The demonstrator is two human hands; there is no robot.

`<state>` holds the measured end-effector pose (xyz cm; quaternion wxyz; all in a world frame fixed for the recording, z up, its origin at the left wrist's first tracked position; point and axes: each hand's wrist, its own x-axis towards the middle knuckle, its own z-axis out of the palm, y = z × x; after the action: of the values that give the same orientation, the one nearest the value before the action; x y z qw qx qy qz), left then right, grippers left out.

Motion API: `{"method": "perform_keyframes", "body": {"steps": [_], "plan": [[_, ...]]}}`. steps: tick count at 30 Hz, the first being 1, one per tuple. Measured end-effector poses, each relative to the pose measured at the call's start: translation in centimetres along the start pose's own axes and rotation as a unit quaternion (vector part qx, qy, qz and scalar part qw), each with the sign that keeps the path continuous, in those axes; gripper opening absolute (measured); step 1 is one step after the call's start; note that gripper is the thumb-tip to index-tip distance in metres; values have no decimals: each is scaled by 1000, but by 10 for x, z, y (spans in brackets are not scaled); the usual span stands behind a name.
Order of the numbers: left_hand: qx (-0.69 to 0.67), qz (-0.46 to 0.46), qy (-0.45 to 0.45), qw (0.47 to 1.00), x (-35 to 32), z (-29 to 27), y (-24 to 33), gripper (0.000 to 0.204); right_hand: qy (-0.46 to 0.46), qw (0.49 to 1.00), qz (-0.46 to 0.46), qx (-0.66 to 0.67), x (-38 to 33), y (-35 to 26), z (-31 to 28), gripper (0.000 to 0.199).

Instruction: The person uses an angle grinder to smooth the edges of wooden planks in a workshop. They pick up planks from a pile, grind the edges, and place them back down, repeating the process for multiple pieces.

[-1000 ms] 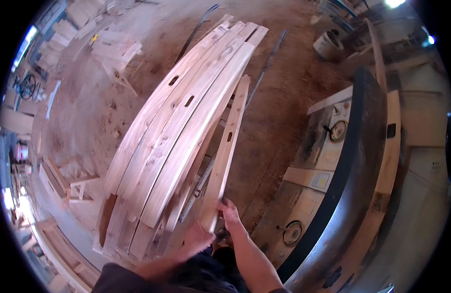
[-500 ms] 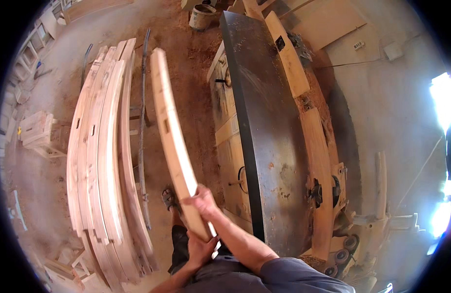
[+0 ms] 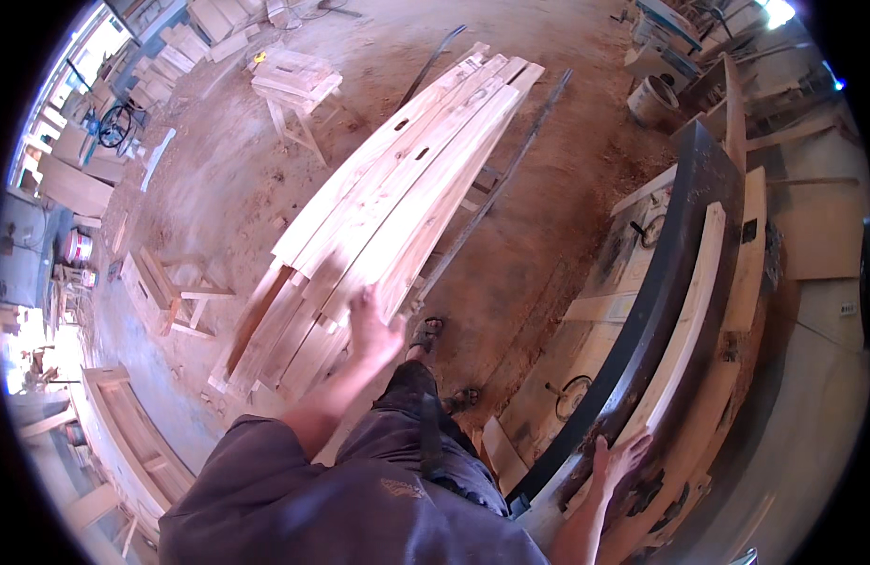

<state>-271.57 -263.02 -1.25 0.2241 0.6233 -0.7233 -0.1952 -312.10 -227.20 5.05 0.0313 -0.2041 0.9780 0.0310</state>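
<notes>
Head view: left hand (image 3: pixel 374 330) lies flat and released on the near end of the stack of long curved pale wooden boards (image 3: pixel 397 193); right hand (image 3: pixel 618 461) spreads open beside the curved pale plank (image 3: pixel 689 311) on the dark machine desk (image 3: pixel 670 264). A shove could slide the loose stack off.

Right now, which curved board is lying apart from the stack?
The single pale curved board on the dark machine table, by the right hand. All the others lie together in the stack that the left hand touches.
</notes>
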Motion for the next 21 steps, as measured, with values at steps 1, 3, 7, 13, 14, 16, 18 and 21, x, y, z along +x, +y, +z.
{"method": "perform_keyframes", "body": {"steps": [1,3,7,13,14,16,18,21], "plan": [[38,-5,34,999,8,-5,-31,81,21,1000,-12,7,2,7,10,100],[107,-152,-44,981,15,-20,-66,86,34,999,-3,10,8,4,19,98],[175,-140,-93,970,-1,-48,-80,86,99,994,-32,39,6,-82,30,81],[202,-54,-139,968,22,-50,-79,83,-318,815,-81,477,-37,-369,136,45],[196,-55,-125,971,17,-48,-86,83,-476,727,-10,494,-53,-431,114,45],[171,-53,-101,979,8,-40,-87,81,-604,644,1,470,-78,-504,144,43],[154,-75,-81,982,-7,-31,-90,79,-605,690,9,397,-117,-565,159,35],[5,-132,-172,976,-7,-42,-73,79,-512,733,83,440,-133,-587,126,31]]}}
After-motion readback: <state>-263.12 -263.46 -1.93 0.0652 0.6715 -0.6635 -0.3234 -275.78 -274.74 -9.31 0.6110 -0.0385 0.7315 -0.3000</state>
